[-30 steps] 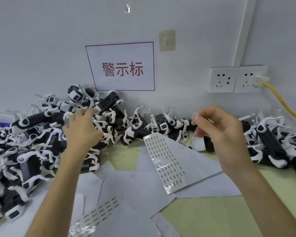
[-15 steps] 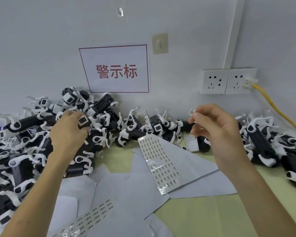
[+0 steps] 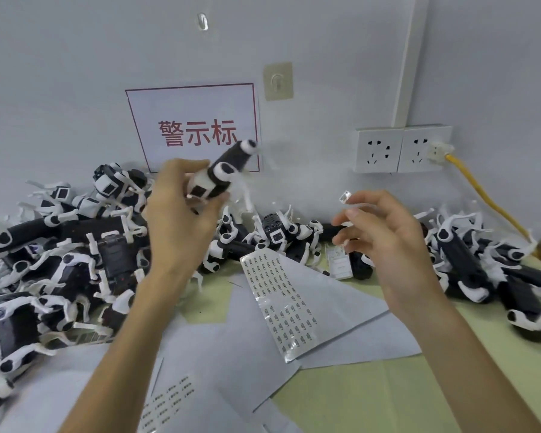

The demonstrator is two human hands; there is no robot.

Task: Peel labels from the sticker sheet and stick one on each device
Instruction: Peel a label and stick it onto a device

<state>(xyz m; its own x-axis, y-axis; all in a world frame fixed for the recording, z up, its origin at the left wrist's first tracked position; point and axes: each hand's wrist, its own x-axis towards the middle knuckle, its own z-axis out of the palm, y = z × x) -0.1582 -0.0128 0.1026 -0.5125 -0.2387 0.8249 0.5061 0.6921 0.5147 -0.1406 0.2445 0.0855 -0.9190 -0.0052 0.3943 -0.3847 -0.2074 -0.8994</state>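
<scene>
My left hand (image 3: 178,214) grips a black-and-white device (image 3: 222,173), lifted above the pile and tilted up to the right, blurred by motion. My right hand (image 3: 384,232) is raised beside it with a small peeled label (image 3: 345,196) stuck on a fingertip. The sticker sheet (image 3: 281,295), with rows of small labels, lies on white backing papers between my arms. A second label strip (image 3: 166,404) lies near the bottom edge. Piles of black-and-white devices lie on the left (image 3: 60,260), along the wall (image 3: 278,235) and on the right (image 3: 481,270).
White papers (image 3: 341,307) cover the pale green table (image 3: 356,401). On the wall hang a sign with red characters (image 3: 197,132), a hook plate (image 3: 278,81) and two sockets (image 3: 403,148), one holding a plug with a yellow cable (image 3: 481,195) running down right.
My left hand has picked a device out of the left pile and raised it toward the middle. My right hand still carries the label and has held nearly in place.
</scene>
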